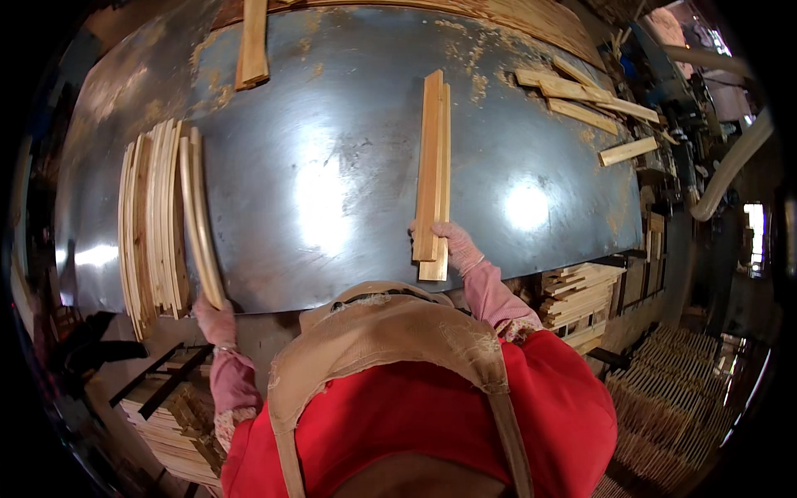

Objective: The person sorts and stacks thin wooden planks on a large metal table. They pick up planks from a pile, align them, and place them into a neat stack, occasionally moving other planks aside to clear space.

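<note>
Two pale wooden boards lie lengthwise on the metal tabletop, one partly over the other. My gloved right hand is wrapped round their near ends, with fingertips showing on the far side. At the left, my gloved left hand closes on the near end of a pair of narrow wooden strips by the table's front edge. These strips lie against a row of similar strips set side by side. Part of the left hand's grip is hidden under the strip ends.
Loose board pieces lie jumbled at the far right. Another board lies at the far left, near a plywood sheet. Sawdust dots the metal table. Stacked wood stands at the right front, and more at lower left.
</note>
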A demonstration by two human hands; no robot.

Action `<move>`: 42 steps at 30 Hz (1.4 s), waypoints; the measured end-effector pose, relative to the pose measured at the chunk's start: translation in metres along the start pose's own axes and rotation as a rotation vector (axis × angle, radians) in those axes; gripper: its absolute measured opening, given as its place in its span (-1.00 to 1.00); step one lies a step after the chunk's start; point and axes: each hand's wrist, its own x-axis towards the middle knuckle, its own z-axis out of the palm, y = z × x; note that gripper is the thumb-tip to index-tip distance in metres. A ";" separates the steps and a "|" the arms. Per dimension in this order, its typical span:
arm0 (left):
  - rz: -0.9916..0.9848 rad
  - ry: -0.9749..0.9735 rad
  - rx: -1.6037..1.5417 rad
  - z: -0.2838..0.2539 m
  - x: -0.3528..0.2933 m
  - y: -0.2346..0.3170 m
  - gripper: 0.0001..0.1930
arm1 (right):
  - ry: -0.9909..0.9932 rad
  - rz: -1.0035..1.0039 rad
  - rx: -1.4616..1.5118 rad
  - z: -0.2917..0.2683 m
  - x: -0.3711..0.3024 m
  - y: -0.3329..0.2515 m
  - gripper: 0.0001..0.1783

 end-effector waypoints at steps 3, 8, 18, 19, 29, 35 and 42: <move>-0.184 0.120 0.364 -0.034 0.040 -0.048 -0.36 | -0.038 0.054 -0.039 0.030 0.014 0.008 -0.32; -0.046 0.154 0.500 -0.068 0.037 0.001 -0.32 | -0.007 0.107 -0.081 0.084 0.038 0.002 -0.34; 0.010 -1.020 -0.831 0.039 0.008 0.233 -0.35 | -0.233 0.146 -0.377 0.155 0.084 0.058 -0.32; -0.004 -1.046 -0.842 0.037 0.010 0.237 -0.35 | -0.246 0.128 -0.369 0.157 0.082 0.056 -0.33; -0.104 -0.298 -0.450 0.078 0.007 -0.008 -0.43 | -0.040 0.128 -0.317 0.118 0.089 0.058 -0.48; -0.097 -0.151 -0.019 -0.014 0.033 0.004 -0.49 | -0.004 0.174 -0.537 0.119 0.109 0.049 -0.58; -0.038 0.101 0.302 0.018 0.014 0.004 -0.65 | 0.056 0.237 -0.614 0.133 0.113 0.036 -0.65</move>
